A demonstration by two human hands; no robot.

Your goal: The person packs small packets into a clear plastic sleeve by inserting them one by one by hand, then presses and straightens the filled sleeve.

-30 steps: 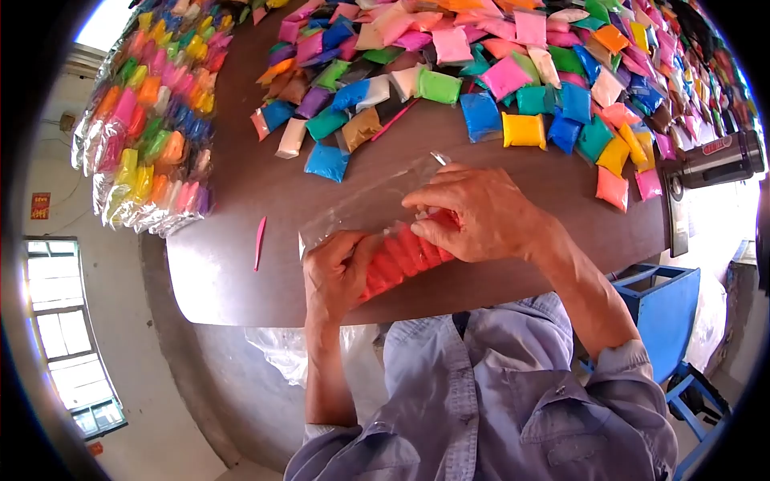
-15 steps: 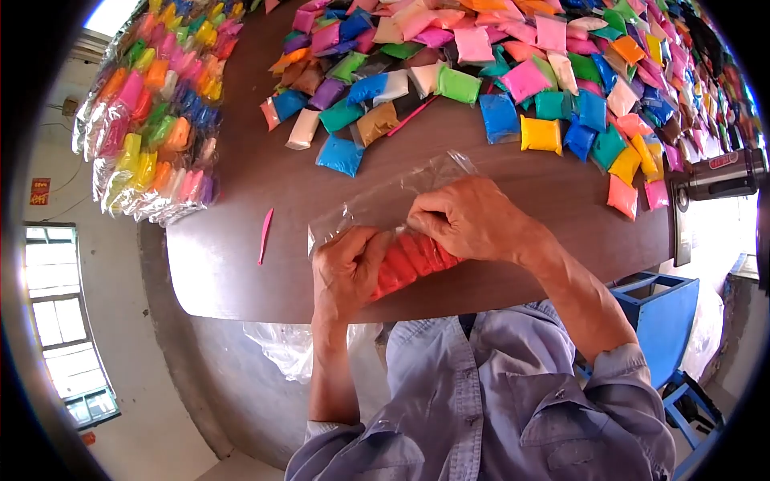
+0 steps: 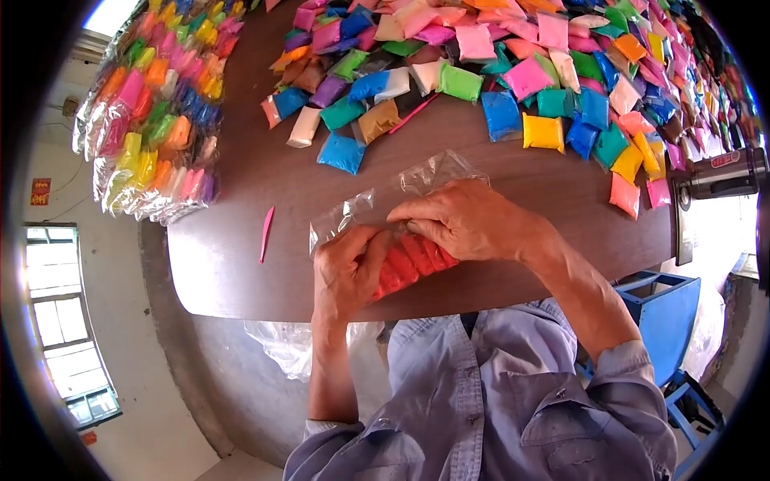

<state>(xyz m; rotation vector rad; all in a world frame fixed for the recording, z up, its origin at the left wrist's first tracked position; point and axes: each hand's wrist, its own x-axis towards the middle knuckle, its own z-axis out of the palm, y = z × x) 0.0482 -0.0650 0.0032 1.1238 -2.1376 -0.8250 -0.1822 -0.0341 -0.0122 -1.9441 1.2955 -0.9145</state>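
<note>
Between my hands, at the table's near edge, is a clear plastic bag [image 3: 413,264] with a row of red packets inside. My left hand [image 3: 346,268] is closed on the bag's left side, thumb pressed near the red contents. My right hand [image 3: 457,218] pinches the bag's upper edge on the right, fingers bent over the plastic. The loose clear top of the bag [image 3: 441,170] sticks up crumpled beyond my fingers. Part of the red contents is hidden under both hands.
A large heap of small coloured packets [image 3: 461,84] covers the far side of the brown table [image 3: 265,280]. Filled clear bags [image 3: 152,136] are stacked at the left. A pink plastic tool [image 3: 266,232] lies left of my hands. A blue stand [image 3: 662,321] is at the right.
My right hand has shifted slightly left along the bag's top, its fingers now lying flatter over the plastic. The clear top has crumpled differently. My left hand stays nearly in place.
</note>
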